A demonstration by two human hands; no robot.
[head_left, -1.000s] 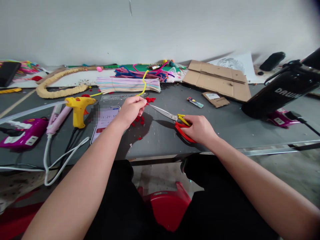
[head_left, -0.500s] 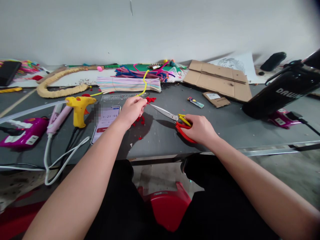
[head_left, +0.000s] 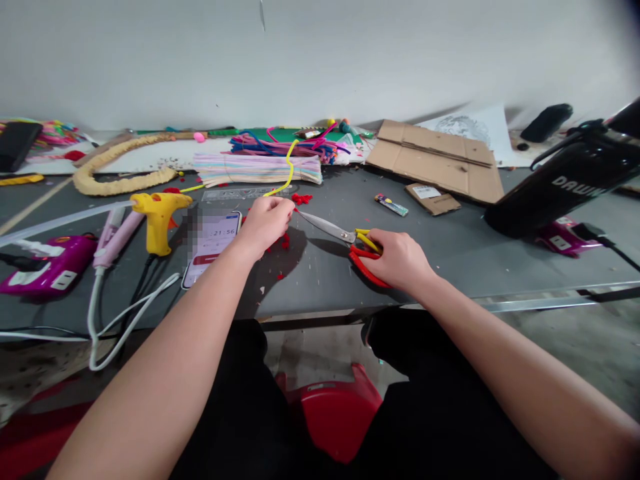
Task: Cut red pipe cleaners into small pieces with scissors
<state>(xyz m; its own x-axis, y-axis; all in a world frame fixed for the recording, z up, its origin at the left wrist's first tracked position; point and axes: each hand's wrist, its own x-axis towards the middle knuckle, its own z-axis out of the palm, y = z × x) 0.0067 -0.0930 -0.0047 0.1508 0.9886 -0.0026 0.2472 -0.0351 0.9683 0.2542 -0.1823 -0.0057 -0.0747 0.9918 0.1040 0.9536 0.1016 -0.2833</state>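
My left hand [head_left: 263,223] is closed in a pinch on a yellow pipe cleaner [head_left: 288,167] that curves up and away from my fingers. My right hand [head_left: 397,257] is wrapped round the red and yellow handles of a pair of scissors [head_left: 345,237]. The blade tips point left and meet my left fingertips. Small red fuzzy bits [head_left: 301,199] lie scattered on the grey table [head_left: 450,247] around and under my left hand.
A phone [head_left: 210,247] lies left of my left hand, beside a yellow glue gun [head_left: 159,217] and a pink tool with white cable [head_left: 113,237]. Bundles of pipe cleaners [head_left: 257,168], cardboard [head_left: 437,160], a lighter [head_left: 391,205] and a black bottle [head_left: 565,183] lie further back.
Both hands have drifted slightly toward me and down; the scissor tips stay at my left fingertips. Grips are unchanged.
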